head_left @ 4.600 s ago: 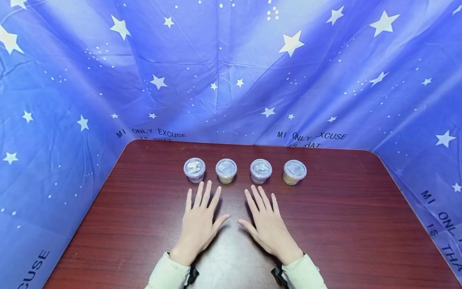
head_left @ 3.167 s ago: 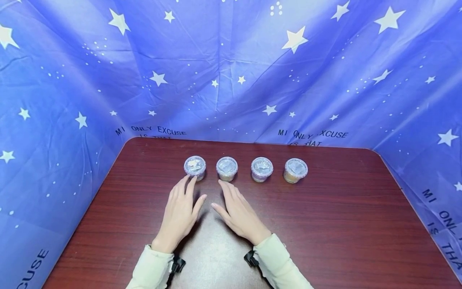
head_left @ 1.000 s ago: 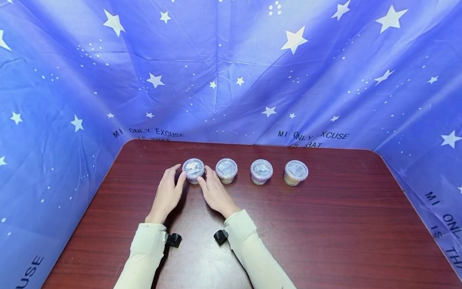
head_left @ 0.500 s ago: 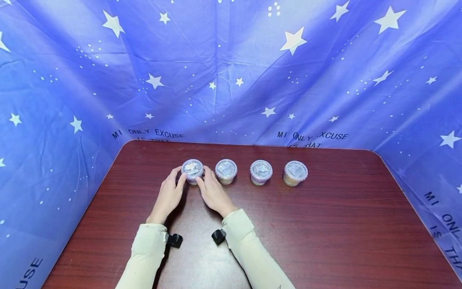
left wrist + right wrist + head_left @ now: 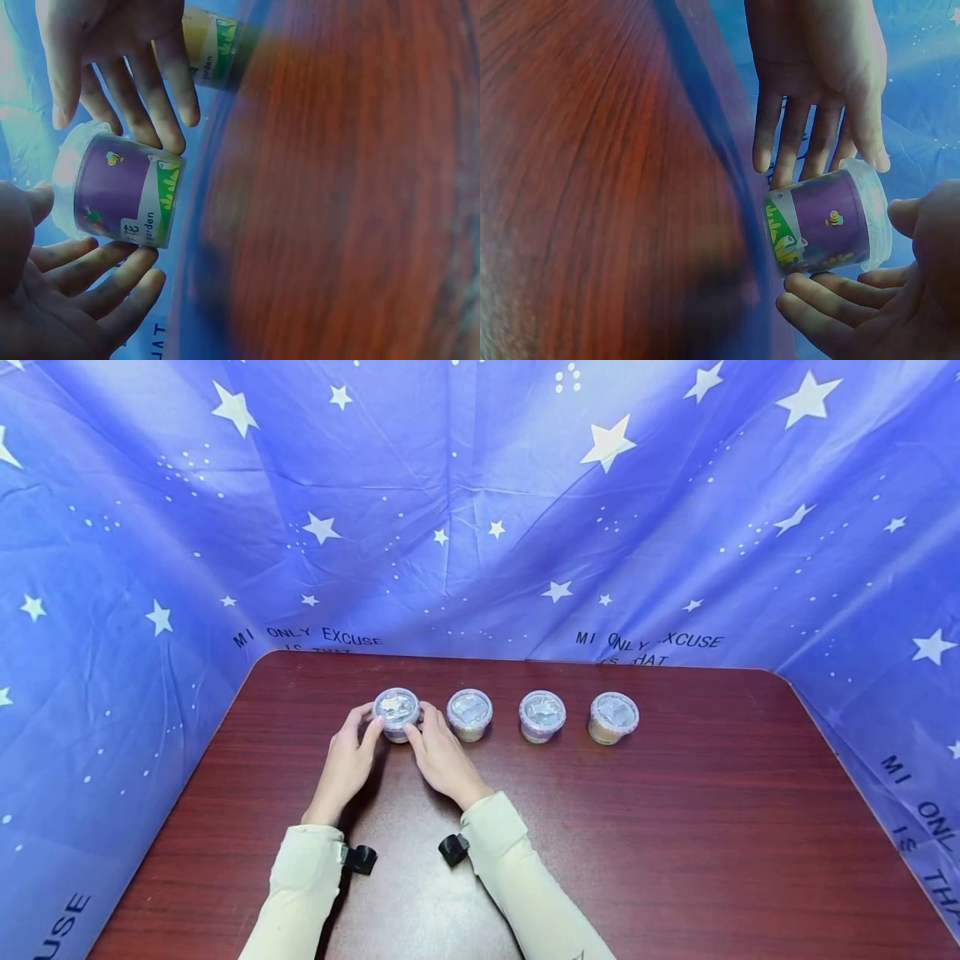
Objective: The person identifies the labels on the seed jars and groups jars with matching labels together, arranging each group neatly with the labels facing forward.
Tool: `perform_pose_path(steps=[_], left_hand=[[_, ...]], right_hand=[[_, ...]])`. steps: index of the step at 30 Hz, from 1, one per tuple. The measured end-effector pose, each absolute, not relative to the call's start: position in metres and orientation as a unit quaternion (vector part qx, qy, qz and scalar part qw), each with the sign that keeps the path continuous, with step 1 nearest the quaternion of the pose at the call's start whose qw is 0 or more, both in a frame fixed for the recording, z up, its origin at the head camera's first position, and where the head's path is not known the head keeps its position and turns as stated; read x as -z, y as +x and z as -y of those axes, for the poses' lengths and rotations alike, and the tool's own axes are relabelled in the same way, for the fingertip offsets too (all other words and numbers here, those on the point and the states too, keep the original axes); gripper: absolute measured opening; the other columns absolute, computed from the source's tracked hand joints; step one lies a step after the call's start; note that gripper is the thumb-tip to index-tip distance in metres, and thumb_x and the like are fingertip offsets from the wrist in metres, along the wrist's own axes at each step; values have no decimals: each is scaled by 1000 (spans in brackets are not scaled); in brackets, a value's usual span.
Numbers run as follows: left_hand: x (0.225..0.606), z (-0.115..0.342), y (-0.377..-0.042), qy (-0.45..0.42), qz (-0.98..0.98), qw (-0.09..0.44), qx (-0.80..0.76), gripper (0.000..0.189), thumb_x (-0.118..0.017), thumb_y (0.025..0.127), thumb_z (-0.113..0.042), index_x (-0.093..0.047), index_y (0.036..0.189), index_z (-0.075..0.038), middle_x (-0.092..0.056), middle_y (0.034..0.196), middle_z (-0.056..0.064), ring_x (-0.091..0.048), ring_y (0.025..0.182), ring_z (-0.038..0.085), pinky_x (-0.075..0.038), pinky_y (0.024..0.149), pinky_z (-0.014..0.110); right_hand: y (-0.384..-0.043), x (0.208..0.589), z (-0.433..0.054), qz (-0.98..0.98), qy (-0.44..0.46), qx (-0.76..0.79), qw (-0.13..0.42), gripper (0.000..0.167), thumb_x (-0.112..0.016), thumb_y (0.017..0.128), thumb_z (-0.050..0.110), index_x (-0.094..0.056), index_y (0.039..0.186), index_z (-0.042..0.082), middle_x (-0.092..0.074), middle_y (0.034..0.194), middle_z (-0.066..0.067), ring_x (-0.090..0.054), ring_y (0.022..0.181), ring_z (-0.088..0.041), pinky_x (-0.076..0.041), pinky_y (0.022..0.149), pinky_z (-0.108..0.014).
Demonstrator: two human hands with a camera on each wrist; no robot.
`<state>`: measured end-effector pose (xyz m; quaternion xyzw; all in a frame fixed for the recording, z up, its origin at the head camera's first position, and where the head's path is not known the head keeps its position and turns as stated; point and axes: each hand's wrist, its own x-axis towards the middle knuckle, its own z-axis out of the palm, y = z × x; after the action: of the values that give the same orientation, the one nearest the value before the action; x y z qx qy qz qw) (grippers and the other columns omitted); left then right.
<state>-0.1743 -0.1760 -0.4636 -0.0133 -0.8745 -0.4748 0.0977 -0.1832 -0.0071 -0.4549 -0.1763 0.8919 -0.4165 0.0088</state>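
A small round plastic tub (image 5: 396, 710) with a clear lid stands upright between both hands at the left end of a row. Its purple label (image 5: 112, 176) carries a bee and a green strip. My left hand (image 5: 348, 762) grips its left side, with the thumb at the near rim. From the right, my right hand (image 5: 446, 760) grips the other side, its thumb also at the front. In the right wrist view, fingers of both hands lie against the tub (image 5: 825, 223). Whether its base touches the table is hard to tell.
Three similar lidded tubs stand to the right: a yellowish one (image 5: 470, 714) close beside my right hand, a purple one (image 5: 542, 716), and another yellowish one (image 5: 613, 718). The reddish-brown table (image 5: 675, 827) meets a blue star-printed cloth (image 5: 480, 585) at its back and sides.
Both hands lay spread on the table, then moved left and forward to the leftmost tub and took hold of it. Over the last second that tub has shifted slightly left.
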Motion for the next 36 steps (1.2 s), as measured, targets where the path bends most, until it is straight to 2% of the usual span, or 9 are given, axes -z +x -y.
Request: perform_pose_path(steps=[6, 13, 19, 24, 27, 28, 29, 31, 36], left_hand=[[458, 177, -169, -13, 863, 101, 496, 44, -49, 105, -34, -51, 138, -5, -66, 122, 18, -66, 103, 30, -51, 93, 43], [453, 178, -164, -6, 851, 102, 515, 44, -49, 105, -34, -51, 138, -6, -64, 122, 17, -66, 106, 28, -53, 88, 25], [449, 179, -160, -4, 847, 107, 520, 43, -48, 105, -34, -52, 138, -7, -64, 120, 17, -67, 103, 30, -49, 84, 15], [421, 170, -144, -7, 838, 101, 536, 39, -46, 106, -22, -50, 138, 1, -63, 119, 23, -66, 104, 33, -53, 87, 19], [400, 163, -134, -5, 837, 95, 539, 37, -46, 106, -14, -50, 137, 6, -63, 117, 26, -65, 105, 35, -52, 86, 17], [400, 162, -133, -4, 836, 95, 540, 37, -47, 106, -14, -50, 136, 6, -63, 117, 25, -65, 104, 34, -51, 85, 13], [401, 162, -133, -4, 836, 94, 540, 37, -47, 106, -14, -50, 136, 5, -63, 116, 25, -65, 104, 33, -51, 85, 14], [405, 163, -134, -3, 834, 94, 544, 37, -47, 106, -15, -51, 137, 5, -63, 117, 24, -65, 104, 29, -50, 85, 12], [424, 169, -139, -4, 826, 101, 555, 37, -49, 105, -21, -53, 137, -2, -64, 117, 19, -62, 98, 6, -52, 87, 15]], right_hand=[[-180, 447, 8, -889, -174, 423, 8, 46, -40, 108, 29, -35, 145, 2, -51, 136, -16, -57, 122, -23, -45, 105, -38], [-177, 440, 9, -885, -171, 433, 1, 45, -43, 107, 31, -39, 142, 4, -54, 132, -13, -59, 118, -23, -47, 101, -36], [-174, 435, 8, -879, -168, 446, -4, 41, -46, 106, 31, -43, 136, 5, -57, 123, -12, -61, 110, -20, -49, 96, -34], [-171, 430, 6, -875, -171, 453, -7, 37, -46, 106, 32, -44, 132, 6, -58, 119, -10, -61, 106, -16, -50, 93, -31], [-169, 428, 4, -872, -173, 457, -8, 36, -46, 106, 33, -45, 130, 6, -58, 118, -10, -61, 104, -16, -50, 92, -31], [-168, 428, 3, -872, -172, 459, -8, 36, -46, 106, 33, -45, 130, 6, -58, 117, -10, -61, 104, -16, -50, 92, -31], [-168, 427, 2, -871, -172, 460, -8, 36, -46, 106, 33, -45, 130, 6, -58, 117, -10, -61, 103, -16, -51, 91, -31], [-166, 427, 1, -871, -172, 460, -9, 36, -46, 105, 33, -46, 129, 6, -59, 116, -10, -61, 102, -16, -51, 90, -30], [-162, 423, -2, -869, -176, 463, -14, 36, -47, 105, 34, -47, 128, 6, -58, 114, -8, -60, 100, -15, -51, 89, -29]])
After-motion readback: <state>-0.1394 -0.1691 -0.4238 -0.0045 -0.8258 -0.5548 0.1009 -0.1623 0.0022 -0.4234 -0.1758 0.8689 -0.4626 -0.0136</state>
